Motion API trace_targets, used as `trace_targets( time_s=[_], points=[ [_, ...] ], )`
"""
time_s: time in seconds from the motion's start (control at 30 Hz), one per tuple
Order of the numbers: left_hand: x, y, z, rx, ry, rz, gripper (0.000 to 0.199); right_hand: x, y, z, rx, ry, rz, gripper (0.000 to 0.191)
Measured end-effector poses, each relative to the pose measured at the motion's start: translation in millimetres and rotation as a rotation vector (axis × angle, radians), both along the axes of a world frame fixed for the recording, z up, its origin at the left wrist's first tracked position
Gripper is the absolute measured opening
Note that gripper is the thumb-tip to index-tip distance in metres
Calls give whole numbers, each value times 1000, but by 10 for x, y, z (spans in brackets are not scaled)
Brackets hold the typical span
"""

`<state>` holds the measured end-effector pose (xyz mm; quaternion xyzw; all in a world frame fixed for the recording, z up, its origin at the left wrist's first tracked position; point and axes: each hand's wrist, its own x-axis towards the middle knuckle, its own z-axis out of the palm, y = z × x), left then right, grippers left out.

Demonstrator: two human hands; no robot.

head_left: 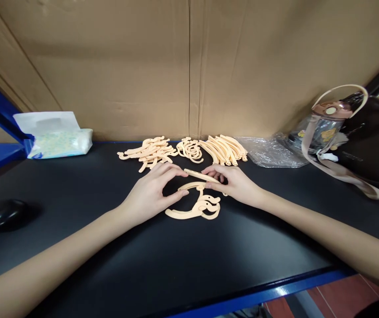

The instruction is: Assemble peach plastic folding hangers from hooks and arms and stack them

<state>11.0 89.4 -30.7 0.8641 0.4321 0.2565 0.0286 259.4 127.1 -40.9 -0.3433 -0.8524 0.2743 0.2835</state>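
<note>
My right hand (pixel 234 183) pinches a curved beige plastic strip (pixel 197 175), which looks like a hanger arm, between thumb and fingers. The strip is tilted, seen nearly edge-on, above the desk. At its left end are the fingertips of my left hand (pixel 154 190), whose thumb stands apart from them. Below lie several joined or overlapping beige pieces (pixel 192 212) with curled, hooked ends and small holes. Another curved piece (pixel 191 185) arches between my hands, partly covered.
Behind my hands lie three piles of beige parts: branched pieces (pixel 152 150), hooks (pixel 189 149) and curved arms (pixel 225 149). A clear plastic bag (pixel 272 152), strapped bottle (pixel 328 123) and dark bag (pixel 374 145) are right. A tissue pack (pixel 60 141) and glossy black object (pixel 2 214) are left.
</note>
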Motion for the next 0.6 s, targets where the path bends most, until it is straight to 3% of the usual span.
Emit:
trace_targets(
  time_s=[0.2,0.3,0.5,0.6],
  points=[
    [-20,38,-4,-106,-30,-56,41,41,-12,9,3,-10,-45,19],
    [-49,59,10,-175,-113,-52,33,69,-6,26,73,-67,-69,17],
    [-101,114,5,-227,-237,70,26,78,10,-13,115,-56,-74,24],
    [-79,97,8,-210,-196,25,27,59,2,-32,72,-3,-46,30]
  ],
)
